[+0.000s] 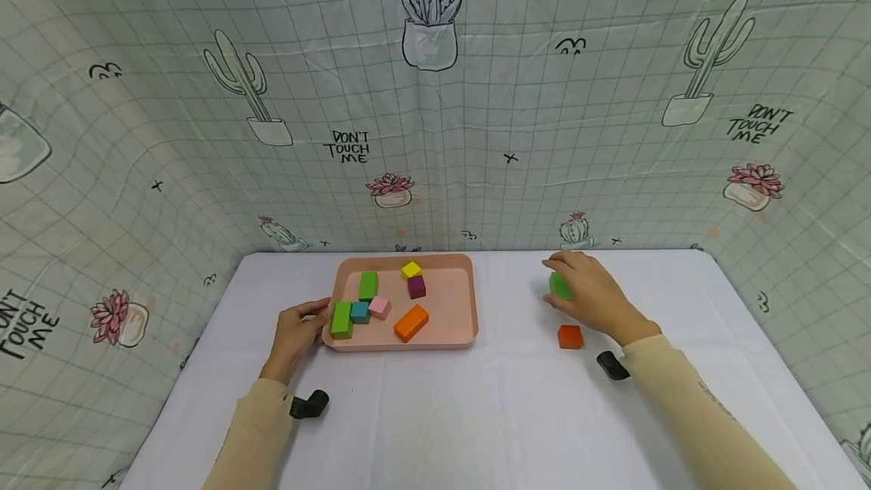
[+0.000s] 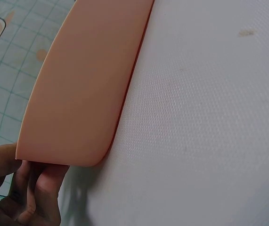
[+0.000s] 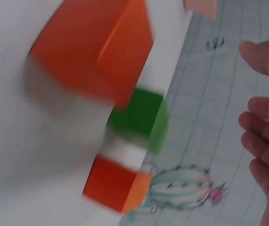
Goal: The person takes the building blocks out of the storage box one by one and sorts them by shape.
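Observation:
My left hand (image 1: 297,335) grips the left edge of a pink tray (image 1: 452,342); in the left wrist view its thumb lies at the rim and its curled fingers are against the tray wall (image 2: 77,94). Over a green block (image 1: 561,286) on the right, my right hand (image 1: 590,292) is spread with thumb and fingers apart, holding nothing. A red-orange block (image 1: 570,336) lies nearer me, below that hand. From the right wrist, the green block (image 3: 141,110) appears between the near red-orange block (image 3: 92,47) and a farther orange block (image 3: 115,183), which the hand hides from the head view.
Inside the tray are green blocks (image 1: 342,320), a teal cube (image 1: 360,313), a pink cube (image 1: 379,307), an orange block (image 1: 411,323), a yellow cube (image 1: 411,271) and a purple cube (image 1: 416,287). A white table (image 1: 435,414) meets a patterned cloth (image 1: 476,203) behind.

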Demonstrator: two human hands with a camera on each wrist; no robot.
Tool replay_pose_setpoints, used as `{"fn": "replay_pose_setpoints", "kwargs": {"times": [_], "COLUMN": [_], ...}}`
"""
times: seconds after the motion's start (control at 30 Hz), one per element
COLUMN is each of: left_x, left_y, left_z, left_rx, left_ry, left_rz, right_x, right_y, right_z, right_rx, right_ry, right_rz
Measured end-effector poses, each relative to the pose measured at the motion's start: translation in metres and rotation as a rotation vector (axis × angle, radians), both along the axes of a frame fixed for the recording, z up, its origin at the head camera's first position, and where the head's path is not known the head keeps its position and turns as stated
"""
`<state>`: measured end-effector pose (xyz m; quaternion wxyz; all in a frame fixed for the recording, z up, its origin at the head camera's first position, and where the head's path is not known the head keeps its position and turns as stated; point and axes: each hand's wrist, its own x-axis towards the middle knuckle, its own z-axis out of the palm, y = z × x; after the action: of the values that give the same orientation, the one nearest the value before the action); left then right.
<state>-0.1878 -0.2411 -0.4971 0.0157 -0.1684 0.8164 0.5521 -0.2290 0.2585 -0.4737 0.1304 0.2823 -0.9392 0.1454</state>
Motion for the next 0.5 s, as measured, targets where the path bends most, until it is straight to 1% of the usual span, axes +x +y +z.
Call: {"fn": "replay_pose_setpoints", "kwargs": {"times": [0.13, 0.23, 0.37, 0.5], "left_x": [-0.001, -0.001, 0.0, 0.0], "left_y": [0.0, -0.001, -0.001, -0.001], "left_z": [-0.001, -0.001, -0.001, -0.001], "left_rx": [0.002, 0.006, 0.013, 0.022], "left_ry": [0.0, 0.003, 0.009, 0.012], "left_rz": [0.004, 0.002, -0.005, -0.01], "right_x": [0.006, 0.01, 0.013, 0.018], "right_y": [-0.026, -0.043, -0.064, -0.084], "right_z": [0.002, 0.0, -0.001, -0.002], "right_rx": [0.004, 0.025, 0.046, 0.042], "right_ry": [0.069, 0.107, 0.122, 0.129], "right_rz": [0.033, 0.052, 0.064, 0.069]}}
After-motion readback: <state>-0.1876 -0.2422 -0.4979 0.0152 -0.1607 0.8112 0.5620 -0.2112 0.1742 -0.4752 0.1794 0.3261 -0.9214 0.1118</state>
